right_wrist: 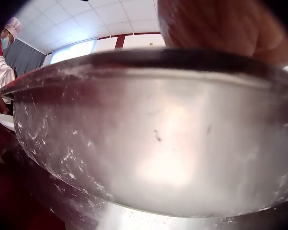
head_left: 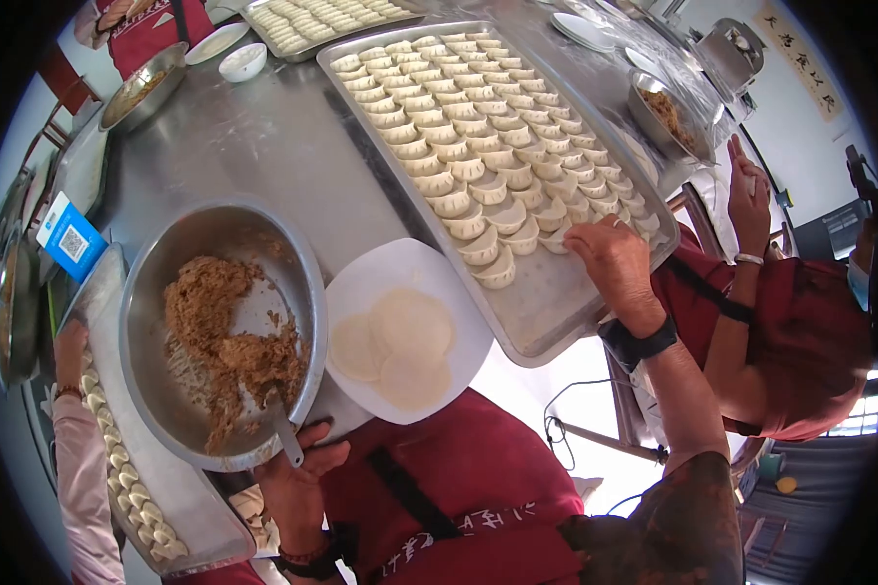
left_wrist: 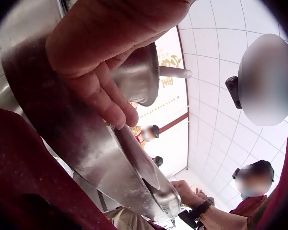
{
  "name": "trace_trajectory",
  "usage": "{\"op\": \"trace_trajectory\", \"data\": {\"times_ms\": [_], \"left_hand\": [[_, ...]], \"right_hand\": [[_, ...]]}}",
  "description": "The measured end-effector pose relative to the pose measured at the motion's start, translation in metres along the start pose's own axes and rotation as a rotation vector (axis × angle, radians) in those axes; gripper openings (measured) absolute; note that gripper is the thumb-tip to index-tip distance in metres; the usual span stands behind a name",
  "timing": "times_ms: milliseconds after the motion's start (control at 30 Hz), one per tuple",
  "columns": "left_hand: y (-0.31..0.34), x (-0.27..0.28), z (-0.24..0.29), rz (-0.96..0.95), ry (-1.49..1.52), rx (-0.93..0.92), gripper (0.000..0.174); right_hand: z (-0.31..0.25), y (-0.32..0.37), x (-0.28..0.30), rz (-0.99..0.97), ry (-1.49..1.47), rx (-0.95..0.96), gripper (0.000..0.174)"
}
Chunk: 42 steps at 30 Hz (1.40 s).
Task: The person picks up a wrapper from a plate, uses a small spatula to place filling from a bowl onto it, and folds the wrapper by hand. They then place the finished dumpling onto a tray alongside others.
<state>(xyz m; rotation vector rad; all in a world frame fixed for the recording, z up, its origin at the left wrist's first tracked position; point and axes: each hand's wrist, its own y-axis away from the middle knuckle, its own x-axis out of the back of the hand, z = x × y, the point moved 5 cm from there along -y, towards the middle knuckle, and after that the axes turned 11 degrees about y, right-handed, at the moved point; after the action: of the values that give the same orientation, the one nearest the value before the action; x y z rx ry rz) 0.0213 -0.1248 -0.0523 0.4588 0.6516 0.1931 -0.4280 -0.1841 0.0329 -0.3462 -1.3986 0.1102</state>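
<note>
Steel worktop (head_left: 263, 146), crowded. Right hand (head_left: 610, 258) over dumpling tray (head_left: 546, 312), fingers bent onto the end dumpling (head_left: 556, 239); grip unclear. Left hand (head_left: 298, 478), fingers fairly straight, under filling bowl (head_left: 215, 229). Tray corner seems to overhang, so downward pressure might tip it.

QR code on blue card (head_left: 71, 239), black brush characters on wall scroll (head_left: 800, 58), white characters on red apron (head_left: 458, 541); none legible
</note>
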Motion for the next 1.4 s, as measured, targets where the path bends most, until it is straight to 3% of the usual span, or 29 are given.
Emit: {"op": "trace_trajectory", "data": {"times_ms": [300, 400, 533, 600, 733, 1200, 1400], "left_hand": [[-0.001, -0.001, -0.001, -0.026, -0.048, 0.037, 0.042], [-0.002, 0.005, -0.004, -0.085, 0.018, 0.064, 0.04], [0.016, -0.012, -0.005, -0.154, 0.131, 0.103, 0.033], [0.026, -0.017, -0.011, -0.169, 0.124, 0.147, 0.034], [0.04, -0.024, -0.022, -0.203, 0.104, 0.203, 0.034], [0.054, -0.034, -0.03, -0.255, 0.061, 0.252, 0.036], [0.052, -0.04, -0.041, -0.308, 0.091, 0.287, 0.039]], "right_hand": [[-0.03, 0.022, 0.058, 0.163, -0.046, -0.023, 0.009], [-0.083, 0.045, 0.082, 0.252, -0.258, 0.264, 0.011], [-0.142, 0.073, 0.071, 0.178, -0.571, 0.314, 0.022], [-0.163, 0.08, 0.061, 0.105, -0.599, 0.339, 0.026], [-0.184, 0.077, 0.037, 0.178, -0.501, 0.302, 0.025], [-0.201, 0.054, 0.013, 0.192, -0.558, 0.338, 0.011], [-0.193, 0.06, 0.034, 0.243, -0.642, 0.384, 0.009]]}}
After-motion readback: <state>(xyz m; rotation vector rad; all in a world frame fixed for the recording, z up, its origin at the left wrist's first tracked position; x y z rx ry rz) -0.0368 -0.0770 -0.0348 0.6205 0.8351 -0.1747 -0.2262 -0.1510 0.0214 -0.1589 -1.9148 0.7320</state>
